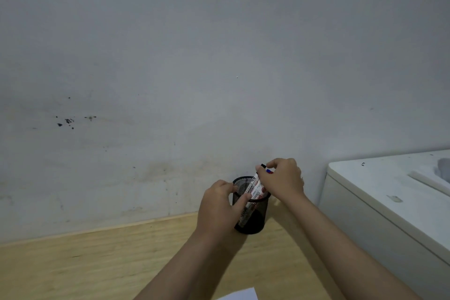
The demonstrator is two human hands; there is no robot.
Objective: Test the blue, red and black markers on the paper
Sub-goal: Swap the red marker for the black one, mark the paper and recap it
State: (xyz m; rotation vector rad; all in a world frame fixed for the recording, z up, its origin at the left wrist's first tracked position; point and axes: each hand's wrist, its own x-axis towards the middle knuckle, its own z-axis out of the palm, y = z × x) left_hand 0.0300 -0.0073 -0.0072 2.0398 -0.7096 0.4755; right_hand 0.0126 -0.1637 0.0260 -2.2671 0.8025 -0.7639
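- The left hand [220, 204] wraps around the black mesh pen cup [252, 214], thumb at the rim and fingers [239, 203] curled against the near side of the mesh — a closed hold that steadies it on the wooden table [97, 263].
- The right hand [282, 178] sits just above and to the right of that hold, its fingertips [261, 172] pinched shut on the tops of the markers [257, 189] standing in the cup.
- The markers lean together inside the cup, white printed barrels showing above the rim; black, blue and red caps peek out between the pinching fingers, though which cap belongs to which barrel cannot be told.
- Whether the right hand grips one marker or the whole bunch is not clear, since the fingers cover the ends.
- Below both holds, at the bottom edge of the view, a corner of the white paper [239, 295] lies on the table — well apart from the cup.
- Right of the right forearm stands a white cabinet [389, 202]; behind the cup rises a grey, stained wall [170, 56].
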